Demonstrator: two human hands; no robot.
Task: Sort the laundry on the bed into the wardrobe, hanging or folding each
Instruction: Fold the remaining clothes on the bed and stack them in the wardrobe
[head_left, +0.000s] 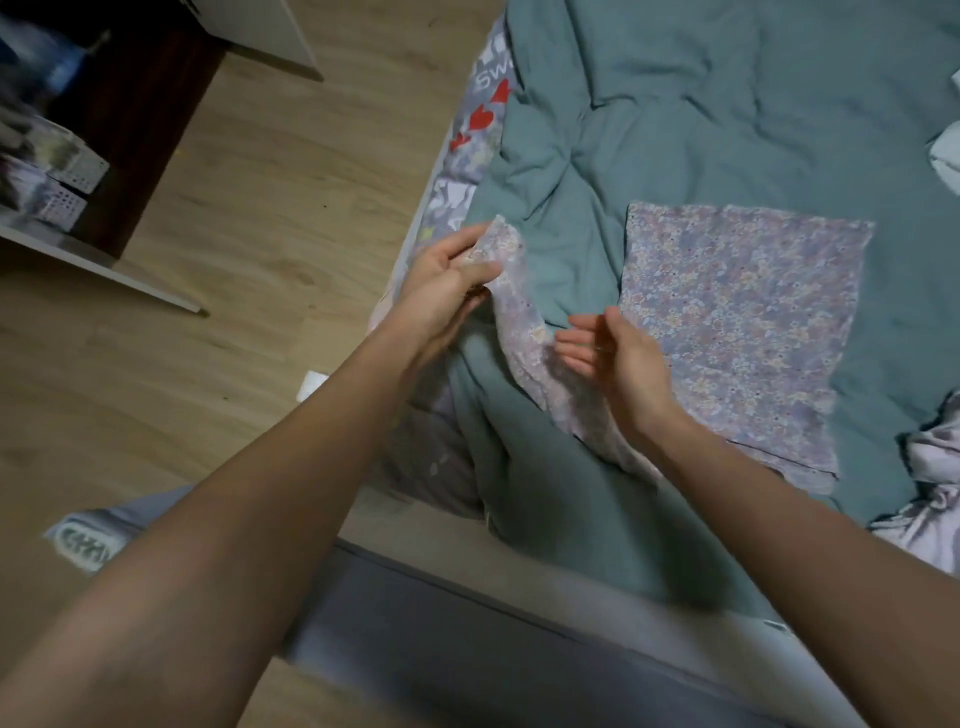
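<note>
A lilac floral garment (737, 322) lies spread flat on the teal duvet (701, 119) of the bed. One long part of it, a sleeve or strip, runs left and up to my left hand (447, 291), which pinches its end above the bed's left edge. My right hand (618, 358) hovers over the lower stretch of that strip, palm turned up, fingers relaxed and holding nothing. The wardrobe (119, 130) stands at the upper left, dark inside.
A crumpled pale garment (930, 483) lies at the bed's right edge, and a white one (948, 156) further up. White perforated baskets (78, 176) sit in the wardrobe. Wooden floor (260, 234) separates the bed from the wardrobe. A slipper (88, 540) is at the lower left.
</note>
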